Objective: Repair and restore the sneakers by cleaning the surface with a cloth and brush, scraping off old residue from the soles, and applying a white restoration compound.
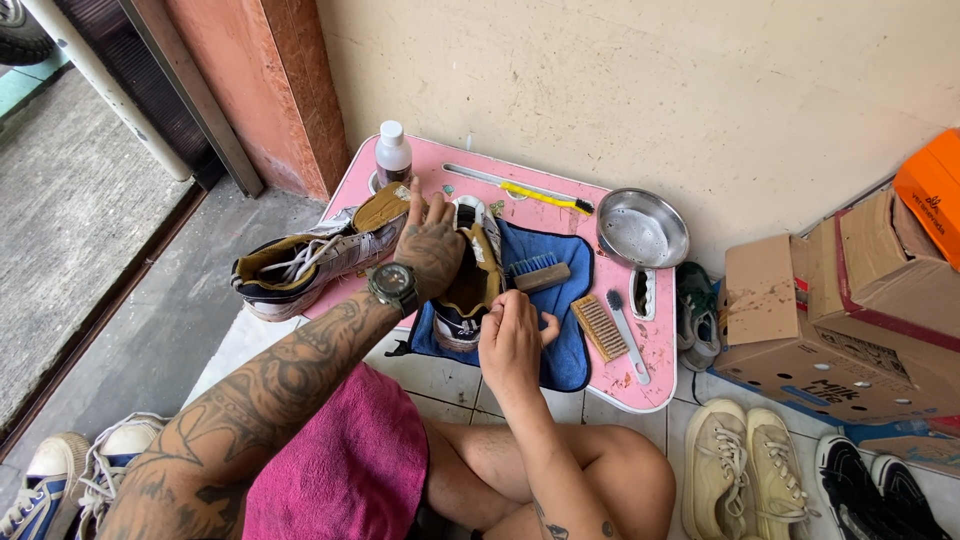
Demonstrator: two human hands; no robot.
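We see a dark high-top sneaker with a tan lining standing on a blue cloth that is spread over a small pink table. The left hand, a watch on its wrist, lies over the top of the shoe with its fingers spread, pressing on the collar and tongue rather than closing around anything. The right hand sits just beside the sneaker's near side, its fingers curled narrow and pinched together at the shoe's edge; we cannot tell whether they grip a lace, the cloth or nothing.

Just right of the sneaker, a blue-bristled brush with a wooden handle lies on the cloth. Near the cloth's right edge rest a wooden brush and a small pale toothbrush-like brush. To the left, the matching second sneaker lies on its side, hanging over the table's left edge.

Toward the wall we see a small bottle with a white cap, a yellow-handled brush and a round metal bowl. Beyond the table, on the right, stand cardboard boxes, with a cream pair of shoes on the tiled floor before them. A pink towel covers our lap.
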